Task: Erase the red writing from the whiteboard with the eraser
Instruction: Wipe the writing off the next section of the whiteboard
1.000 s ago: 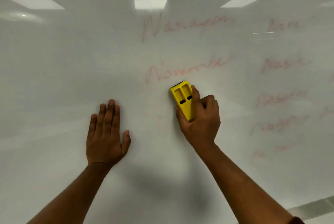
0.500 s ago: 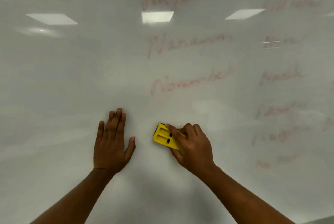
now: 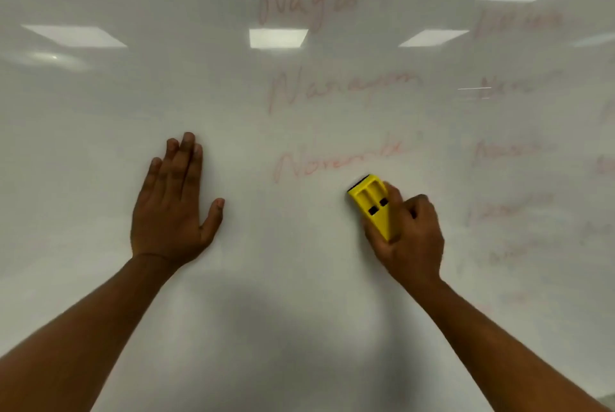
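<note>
A white whiteboard (image 3: 100, 145) fills the view. Faint red writing (image 3: 336, 162) runs across its middle, with more faded red words above it and down the right side. My right hand (image 3: 411, 238) grips a yellow eraser (image 3: 372, 205) and holds it against the board, just below the right end of the middle word. The eraser's dark pad edge points up and left. My left hand (image 3: 173, 208) lies flat on the board with fingers straight, to the left of the writing.
Ceiling lights (image 3: 278, 38) reflect as bright rectangles in the glossy upper board. Shadows of my arms darken the lower middle of the board. A column of faded red words (image 3: 509, 148) stands at the right.
My right hand has swept the eraser from lower left, near my left thumb, up and right to the end of the middle word. The eraser has turned upright. The left hand stays flat.
</note>
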